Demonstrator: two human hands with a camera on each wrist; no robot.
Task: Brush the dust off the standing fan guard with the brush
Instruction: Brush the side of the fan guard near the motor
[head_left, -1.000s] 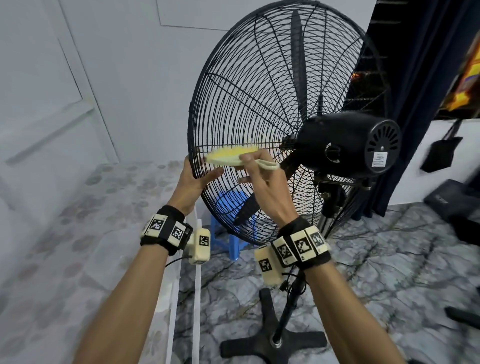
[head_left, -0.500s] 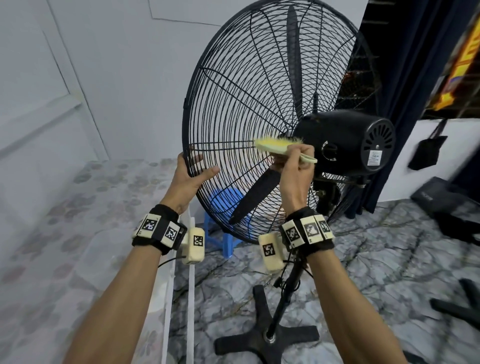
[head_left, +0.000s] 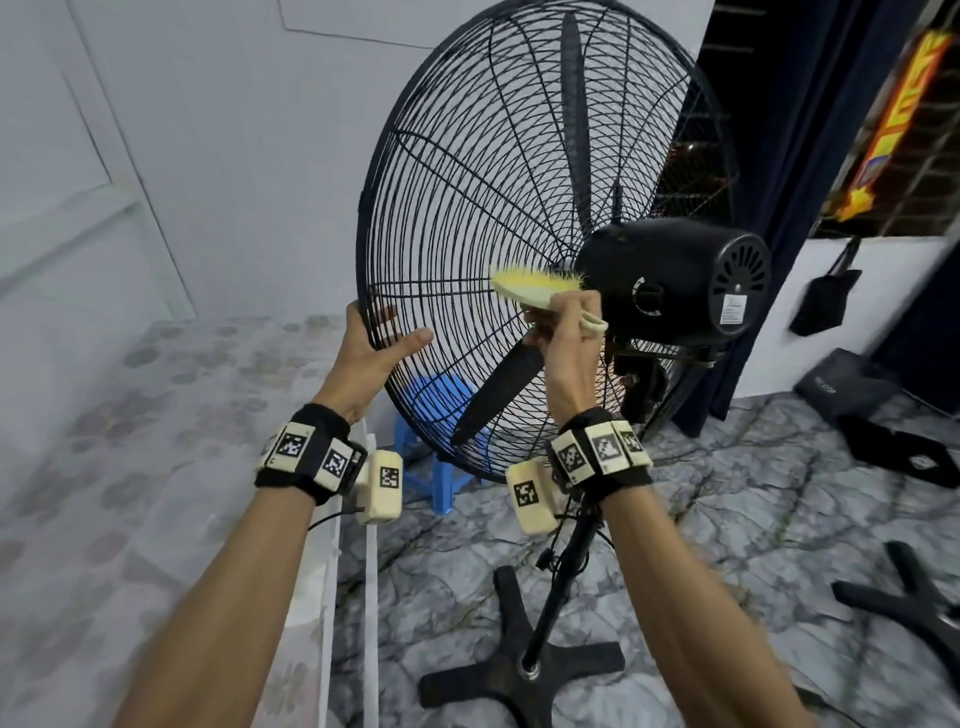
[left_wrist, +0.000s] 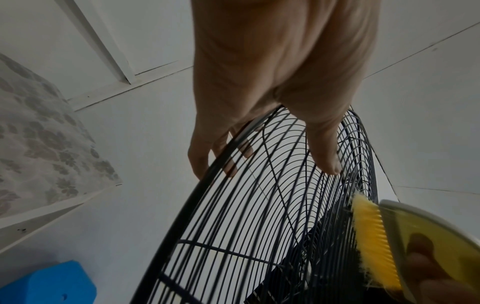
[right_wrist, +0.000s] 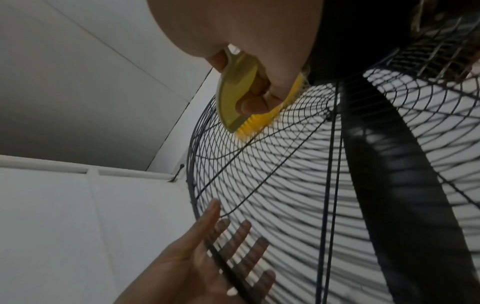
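A black standing fan's wire guard (head_left: 457, 218) faces left, seen from behind. My right hand (head_left: 566, 338) grips a yellow-bristled brush (head_left: 524, 291) by its pale handle. The bristles lie against the guard wires close to the hub, just left of the black motor housing (head_left: 675, 280). The right wrist view has the brush (right_wrist: 239, 98) in my fingers with its bristles on the wires. My left hand (head_left: 374, 348) holds the guard's left rim, thumb on the near face and fingers on the far face. The left wrist view gives the same hold (left_wrist: 259, 115), with the brush (left_wrist: 374, 242) at lower right.
The fan's pole ends in a black cross base (head_left: 519, 670) on the marbled floor. A blue plastic stool (head_left: 431, 405) stands behind the guard. A white rail (head_left: 371, 597) runs below my left arm. Black bags (head_left: 841, 389) and another black base (head_left: 909, 608) lie to the right.
My right hand has swept the brush to the right across the guard, from near the left rim to beside the hub. My left hand stays on the rim.
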